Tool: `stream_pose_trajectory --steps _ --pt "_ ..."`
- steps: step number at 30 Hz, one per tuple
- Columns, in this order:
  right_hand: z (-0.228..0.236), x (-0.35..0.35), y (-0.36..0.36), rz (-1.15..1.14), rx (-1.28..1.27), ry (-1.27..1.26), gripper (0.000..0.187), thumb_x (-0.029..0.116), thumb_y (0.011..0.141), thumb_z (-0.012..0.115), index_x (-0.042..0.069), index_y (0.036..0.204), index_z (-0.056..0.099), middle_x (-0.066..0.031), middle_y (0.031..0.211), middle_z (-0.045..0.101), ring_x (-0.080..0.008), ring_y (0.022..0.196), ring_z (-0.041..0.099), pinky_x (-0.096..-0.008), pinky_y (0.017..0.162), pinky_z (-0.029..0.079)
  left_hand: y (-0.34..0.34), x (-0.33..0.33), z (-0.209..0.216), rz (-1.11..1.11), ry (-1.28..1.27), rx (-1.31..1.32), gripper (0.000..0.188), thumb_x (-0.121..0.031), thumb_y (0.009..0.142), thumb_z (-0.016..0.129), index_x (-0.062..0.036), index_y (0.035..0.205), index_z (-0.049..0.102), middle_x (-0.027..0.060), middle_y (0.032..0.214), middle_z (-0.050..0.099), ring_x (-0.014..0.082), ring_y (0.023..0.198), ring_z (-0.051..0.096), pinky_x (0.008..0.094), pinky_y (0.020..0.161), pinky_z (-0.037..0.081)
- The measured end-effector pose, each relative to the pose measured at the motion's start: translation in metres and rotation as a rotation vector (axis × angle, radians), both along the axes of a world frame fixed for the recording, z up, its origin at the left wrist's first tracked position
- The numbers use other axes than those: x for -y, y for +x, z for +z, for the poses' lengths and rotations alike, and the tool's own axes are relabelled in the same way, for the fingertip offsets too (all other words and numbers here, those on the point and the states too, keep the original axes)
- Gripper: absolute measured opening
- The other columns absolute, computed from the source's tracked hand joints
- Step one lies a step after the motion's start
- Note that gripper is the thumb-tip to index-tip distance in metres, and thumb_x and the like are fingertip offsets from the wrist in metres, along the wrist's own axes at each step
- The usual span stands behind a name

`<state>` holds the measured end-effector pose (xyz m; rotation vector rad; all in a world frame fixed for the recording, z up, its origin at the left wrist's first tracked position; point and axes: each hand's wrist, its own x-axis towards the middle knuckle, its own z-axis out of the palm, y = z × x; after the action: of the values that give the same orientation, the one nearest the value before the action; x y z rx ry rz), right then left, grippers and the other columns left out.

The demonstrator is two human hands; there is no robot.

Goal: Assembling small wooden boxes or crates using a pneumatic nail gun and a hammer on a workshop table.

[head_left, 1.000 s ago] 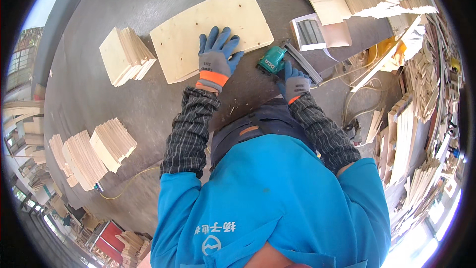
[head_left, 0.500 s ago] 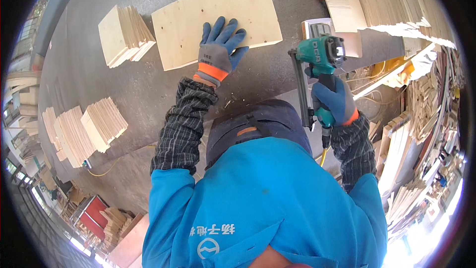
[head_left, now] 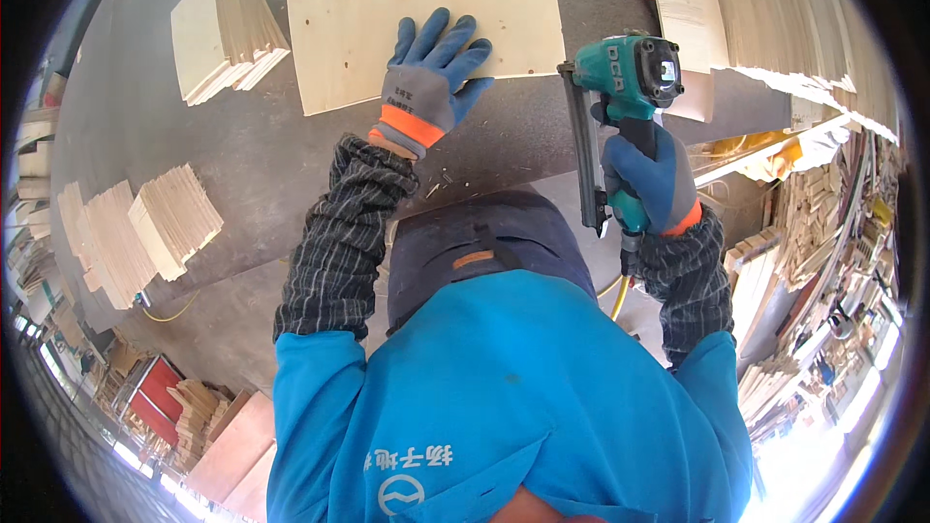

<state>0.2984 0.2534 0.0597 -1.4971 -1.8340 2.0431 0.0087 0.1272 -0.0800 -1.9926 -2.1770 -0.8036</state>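
pressing flat with fingers spread wide, the left hand (head_left: 426, 87) in its blue and grey work glove lies on the near edge of a pale rectangular plywood panel (head_left: 426, 19), which rests on the dark grey workbench top (head_left: 242, 155), toward its far side. the right hand (head_left: 651, 184), gloved the same way, has its fingers wrapped tight round the grip of a teal pneumatic nail gun (head_left: 620, 107), held upright just off the panel's right end, its long dark magazine pointing down toward the person.

the panel looks thin, stiff and light, with a smooth face that could slide on the bench, so a flat palm near the edge probably steadies it best; to lift it, the long edges seem the place to grip. the gun looks the heavier piece, and its yellow air hose (head_left: 614, 295) trails from the handle.

left of the panel stands a stack of small pale wooden boards (head_left: 225, 34); more such stacks (head_left: 126, 228) sit at the near left. to the far right leans a row of thin pale wood sheets (head_left: 785, 29).
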Motion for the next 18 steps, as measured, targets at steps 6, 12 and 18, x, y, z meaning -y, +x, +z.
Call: stream_pose_trajectory --steps 6,12,18 --pt "0.0 0.016 -0.015 -0.058 0.003 0.068 0.031 0.03 0.093 0.063 0.001 0.103 0.067 -0.0012 0.072 0.06 -0.01 0.061 0.057 -0.027 0.057 0.045 0.0 0.0 0.001 -0.005 0.0 0.022 0.041 -0.033 0.087 0.085 -0.0214 0.126 0.076 0.005 0.148 0.066 0.0368 0.145 0.054 0.066 0.119 0.039" --pt "0.0 0.019 -0.019 -0.049 0.088 0.128 0.043 0.03 0.093 0.061 -0.002 0.119 0.069 -0.0015 0.074 0.061 -0.0094 0.063 0.057 -0.0262 0.057 0.044 -0.002 0.001 -0.002 -0.004 0.013 0.029 0.04 -0.033 0.087 0.085 -0.0215 0.124 0.076 0.0054 0.147 0.067 0.0359 0.145 0.054 0.066 0.119 0.04" --pt "0.004 0.023 -0.025 -0.083 0.076 0.111 0.049 0.03 0.094 0.06 -0.004 0.128 0.067 -0.0014 0.074 0.061 -0.0089 0.063 0.057 -0.0262 0.057 0.044 -0.001 0.0 -0.002 0.006 0.009 0.028 0.04 -0.035 0.088 0.084 -0.022 0.124 0.076 0.0054 0.147 0.067 0.0354 0.145 0.054 0.066 0.12 0.039"
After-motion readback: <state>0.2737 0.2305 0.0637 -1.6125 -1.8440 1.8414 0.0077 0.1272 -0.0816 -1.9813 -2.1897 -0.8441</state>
